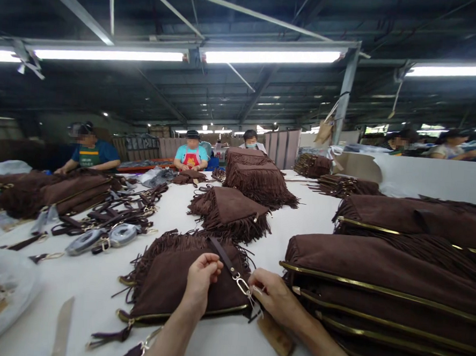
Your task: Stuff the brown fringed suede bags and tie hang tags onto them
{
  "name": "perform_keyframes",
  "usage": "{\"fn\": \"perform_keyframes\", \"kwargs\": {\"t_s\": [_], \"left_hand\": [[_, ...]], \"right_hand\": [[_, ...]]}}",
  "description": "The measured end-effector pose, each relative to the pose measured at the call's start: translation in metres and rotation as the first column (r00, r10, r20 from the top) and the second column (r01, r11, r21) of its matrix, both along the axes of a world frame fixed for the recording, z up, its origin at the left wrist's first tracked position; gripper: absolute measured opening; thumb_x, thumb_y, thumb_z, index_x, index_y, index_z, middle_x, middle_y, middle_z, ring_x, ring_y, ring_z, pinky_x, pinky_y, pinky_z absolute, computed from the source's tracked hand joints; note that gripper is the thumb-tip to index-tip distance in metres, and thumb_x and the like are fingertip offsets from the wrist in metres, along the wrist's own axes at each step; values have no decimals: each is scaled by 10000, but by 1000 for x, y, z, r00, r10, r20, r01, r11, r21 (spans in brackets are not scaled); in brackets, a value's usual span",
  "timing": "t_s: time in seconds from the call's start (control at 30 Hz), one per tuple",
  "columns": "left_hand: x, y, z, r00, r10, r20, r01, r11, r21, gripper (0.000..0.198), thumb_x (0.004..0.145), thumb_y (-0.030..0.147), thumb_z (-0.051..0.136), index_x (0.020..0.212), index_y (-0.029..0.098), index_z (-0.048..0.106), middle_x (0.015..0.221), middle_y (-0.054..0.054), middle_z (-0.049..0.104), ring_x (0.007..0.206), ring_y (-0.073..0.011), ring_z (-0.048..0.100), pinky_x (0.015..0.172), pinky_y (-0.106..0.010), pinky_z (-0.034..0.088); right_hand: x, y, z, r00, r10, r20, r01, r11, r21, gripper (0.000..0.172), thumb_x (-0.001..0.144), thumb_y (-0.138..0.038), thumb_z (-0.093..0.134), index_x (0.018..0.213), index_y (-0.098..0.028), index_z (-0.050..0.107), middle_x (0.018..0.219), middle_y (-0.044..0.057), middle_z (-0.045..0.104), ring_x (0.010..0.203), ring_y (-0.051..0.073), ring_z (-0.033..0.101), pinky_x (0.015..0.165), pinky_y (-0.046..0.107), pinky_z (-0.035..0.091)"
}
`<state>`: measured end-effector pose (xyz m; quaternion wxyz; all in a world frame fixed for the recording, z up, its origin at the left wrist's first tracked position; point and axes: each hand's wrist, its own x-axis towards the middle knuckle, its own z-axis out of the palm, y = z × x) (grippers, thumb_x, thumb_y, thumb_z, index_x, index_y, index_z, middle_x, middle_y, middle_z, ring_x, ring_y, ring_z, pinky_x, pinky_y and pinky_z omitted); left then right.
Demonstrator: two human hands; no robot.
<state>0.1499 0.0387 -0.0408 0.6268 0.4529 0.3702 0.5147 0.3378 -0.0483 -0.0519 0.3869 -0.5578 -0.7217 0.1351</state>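
A brown suede fringed bag [167,281] with a gold zipper lies flat on the white table [292,213] in front of me. My left hand [200,280] rests on top of the bag with its fingers curled in a pinch. My right hand [275,299] pinches the metal clasp [242,286] at the end of a brown strap [222,255] that runs across the bag. A brown tag [276,336] lies under my right wrist.
Stacks of the same brown bags [393,284] fill the right side. More fringed bags [230,212] sit in the middle and a pile [47,190] at the left. Loose straps and tape rolls [97,236] lie left. Several other people [191,153] work at the far end.
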Motion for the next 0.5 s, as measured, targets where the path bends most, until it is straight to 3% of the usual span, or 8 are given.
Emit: {"fn": "perform_keyframes", "kwargs": {"t_s": [0.1,0.2,0.27,0.33,0.4,0.5], "left_hand": [[2,-4,-2,990,-10,-143,24,995,100,228,550,107,554,741,148,671,697,-24,656,630,-131,558,536,-213,374],[4,-7,-6,959,-8,-283,69,976,207,327,520,30,466,708,156,702,662,-10,632,667,-145,553,624,-240,397],[5,-9,-9,936,8,-352,97,955,281,360,513,-2,434,694,166,696,677,-6,625,695,-151,551,689,-254,400],[4,-10,-11,914,28,-404,122,932,342,370,528,-15,416,701,175,681,708,-6,620,723,-157,551,723,-262,399],[4,-10,-13,895,47,-444,144,910,388,385,548,-22,403,739,181,669,745,-10,614,754,-165,552,738,-267,401],[3,-13,-16,866,84,-492,166,882,442,407,570,-29,388,795,179,656,803,-20,606,792,-166,546,768,-270,410]], "right_hand": [[6,1,1,997,-37,65,38,999,-14,218,777,-108,401,806,-201,595,750,11,613,728,181,565,682,285,409],[14,5,5,994,-83,73,79,995,62,371,670,-69,361,909,-193,616,875,47,635,842,199,585,762,307,428],[19,4,10,984,-159,77,152,984,93,348,662,-90,360,870,-190,620,836,50,634,800,200,584,738,310,430],[19,-4,16,964,-226,143,229,973,-8,213,741,-174,392,743,-199,603,691,35,614,670,196,564,645,303,409],[14,-17,23,939,-214,270,271,942,-196,166,764,-324,505,668,-208,576,639,42,616,623,206,563,576,296,374],[-7,-37,32,875,-134,465,323,878,-354,317,581,-375,720,818,-205,595,819,113,694,753,291,625,593,311,371]]}}
